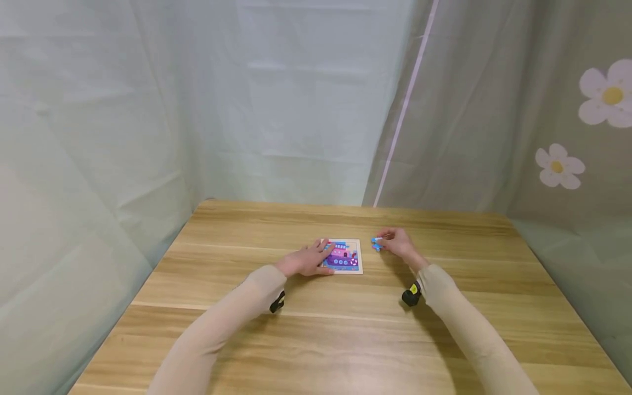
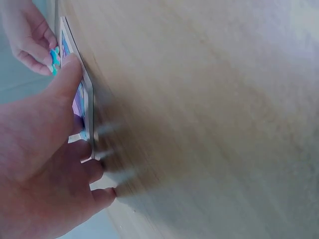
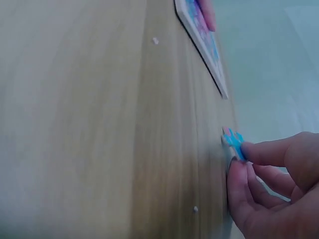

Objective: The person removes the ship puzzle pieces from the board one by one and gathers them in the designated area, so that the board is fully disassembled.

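A small square jigsaw puzzle (image 1: 343,257) with a pale frame and a purple and pink ship picture lies on the wooden table. My left hand (image 1: 310,260) rests on its left part with the fingers spread, covering some of the picture. In the left wrist view the thumb of that left hand (image 2: 50,134) lies over the puzzle's edge. To the right of the frame, my right hand (image 1: 399,243) pinches a blue jigsaw piece (image 1: 377,244) between thumb and fingers. The right wrist view shows this piece (image 3: 234,143) close to the tabletop, with a bit of pink on it.
The wooden table (image 1: 316,340) reaches toward me and to both sides. Behind it hang pale curtains (image 1: 306,109), and a grey one with flowers (image 1: 558,166) at the right. Tiny white specks (image 3: 155,40) lie on the tabletop. Each wrist wears a black device (image 1: 412,294).
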`<control>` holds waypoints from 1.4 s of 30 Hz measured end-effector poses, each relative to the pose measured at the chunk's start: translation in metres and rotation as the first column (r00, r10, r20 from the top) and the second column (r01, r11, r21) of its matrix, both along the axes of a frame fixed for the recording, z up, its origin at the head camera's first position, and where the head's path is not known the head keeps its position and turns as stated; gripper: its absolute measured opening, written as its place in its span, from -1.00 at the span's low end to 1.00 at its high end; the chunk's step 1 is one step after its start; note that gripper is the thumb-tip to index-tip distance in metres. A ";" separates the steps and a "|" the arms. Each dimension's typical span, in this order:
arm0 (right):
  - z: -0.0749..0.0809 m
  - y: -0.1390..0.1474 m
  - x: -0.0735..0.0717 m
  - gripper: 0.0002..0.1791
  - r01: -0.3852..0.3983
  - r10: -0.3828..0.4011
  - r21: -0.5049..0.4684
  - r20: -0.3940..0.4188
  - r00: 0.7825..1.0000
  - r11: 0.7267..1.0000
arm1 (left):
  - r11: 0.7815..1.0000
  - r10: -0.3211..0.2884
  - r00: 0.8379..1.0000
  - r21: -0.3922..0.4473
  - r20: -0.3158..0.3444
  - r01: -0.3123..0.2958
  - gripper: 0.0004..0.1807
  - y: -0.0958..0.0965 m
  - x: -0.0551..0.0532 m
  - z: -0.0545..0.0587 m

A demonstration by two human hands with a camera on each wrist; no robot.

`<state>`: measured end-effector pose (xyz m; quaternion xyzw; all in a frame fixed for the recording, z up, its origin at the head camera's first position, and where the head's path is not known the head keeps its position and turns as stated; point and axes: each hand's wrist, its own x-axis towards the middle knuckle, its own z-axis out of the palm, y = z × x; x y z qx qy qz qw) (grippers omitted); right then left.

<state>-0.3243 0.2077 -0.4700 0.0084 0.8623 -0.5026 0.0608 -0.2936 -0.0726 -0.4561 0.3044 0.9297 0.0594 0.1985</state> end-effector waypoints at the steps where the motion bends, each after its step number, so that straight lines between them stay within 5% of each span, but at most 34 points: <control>1: 0.000 0.000 0.000 -0.74 -0.003 0.003 0.028 -0.011 1.000 1.000 | 1.000 -0.001 1.000 0.003 0.003 0.001 -0.12 -0.001 0.000 0.000; 9: 0.002 -0.003 0.002 -0.78 -0.006 0.035 0.265 -0.102 0.994 0.964 | 0.999 -0.010 1.000 0.037 0.023 0.010 -0.12 -0.005 0.000 -0.001; 15: 0.001 -0.003 0.001 -0.85 -0.053 0.094 0.310 -0.119 0.988 0.949 | 0.999 -0.002 1.000 0.046 0.029 0.000 -0.13 -0.007 0.001 -0.004; 20: 0.000 -0.002 -0.001 -0.85 -0.071 0.111 0.320 -0.110 0.988 0.945 | 0.999 0.003 1.000 0.040 0.029 -0.004 -0.12 -0.006 0.001 -0.005; 31: 0.007 -0.016 0.002 -0.73 0.014 0.065 0.319 -0.235 0.970 0.948 | 0.999 0.014 0.999 0.041 0.042 -0.016 -0.09 -0.004 0.001 -0.001; 42: 0.018 -0.041 0.007 -0.70 -0.052 0.103 0.241 -0.209 0.973 0.969 | 0.999 0.006 0.999 0.035 0.034 -0.007 -0.09 -0.005 0.000 0.001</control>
